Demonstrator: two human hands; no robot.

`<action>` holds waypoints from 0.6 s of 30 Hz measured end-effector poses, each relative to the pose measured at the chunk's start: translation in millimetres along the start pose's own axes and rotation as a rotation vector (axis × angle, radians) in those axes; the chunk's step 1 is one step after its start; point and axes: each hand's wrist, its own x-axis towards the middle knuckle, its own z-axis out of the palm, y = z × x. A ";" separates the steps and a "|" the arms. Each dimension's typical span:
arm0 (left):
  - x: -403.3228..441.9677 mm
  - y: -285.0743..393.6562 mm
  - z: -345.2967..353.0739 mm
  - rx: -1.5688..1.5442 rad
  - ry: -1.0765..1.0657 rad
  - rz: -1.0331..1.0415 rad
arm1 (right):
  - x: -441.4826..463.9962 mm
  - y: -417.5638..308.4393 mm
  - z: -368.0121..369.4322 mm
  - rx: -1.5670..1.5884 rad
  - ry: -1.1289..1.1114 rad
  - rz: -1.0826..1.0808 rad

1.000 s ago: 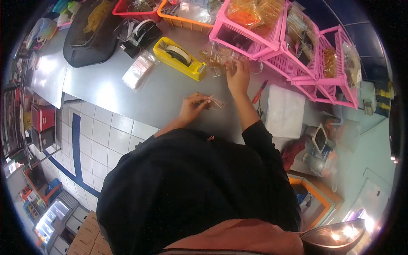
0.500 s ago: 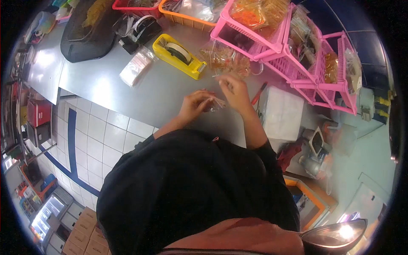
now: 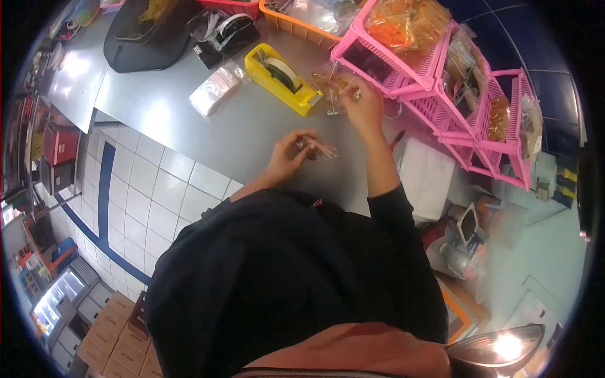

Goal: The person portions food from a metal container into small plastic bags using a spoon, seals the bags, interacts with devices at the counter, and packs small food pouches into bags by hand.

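My left hand (image 3: 290,156) is closed around a small clear plastic packet (image 3: 326,152), whose crinkled end sticks out to the right. What is inside the packet is too small to make out. Farther forward, my right hand (image 3: 363,110) reaches over a pile of small clear packets (image 3: 333,79) with brownish contents. Its fingers are bent together at the pile's near edge, and whatever they pinch is hidden. Just left of that pile stands a yellow tape dispenser (image 3: 283,79) with a roll of tape.
A stack of clear plastic bags (image 3: 216,90) lies left of the dispenser on the metal table (image 3: 154,120). Pink stacked baskets (image 3: 435,104) full of packets stand to the right, with a white stack (image 3: 425,176) nearer me. An orange basket (image 3: 302,28) sits behind.
My right hand has moved forward and right, away from the left hand, to the pile of packets. My left hand keeps the packet. The view has shifted slightly.
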 end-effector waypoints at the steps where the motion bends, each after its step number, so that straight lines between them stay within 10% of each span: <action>1: 0.4 -12.7 2.7 -0.067 0.012 -0.075 | -12.0 -0.6 -6.7 0.211 0.025 0.053; 6: 8.9 -24.5 5.1 -0.211 -0.095 -0.287 | -70.3 -4.6 -16.2 0.635 0.047 0.199; 11: 8.0 -18.4 9.8 -0.183 -0.092 0.008 | -119.9 28.6 31.8 1.408 -0.058 0.393; 18: 10.1 -12.3 9.9 -0.045 -0.004 0.138 | -127.9 11.7 38.3 1.620 -0.161 0.340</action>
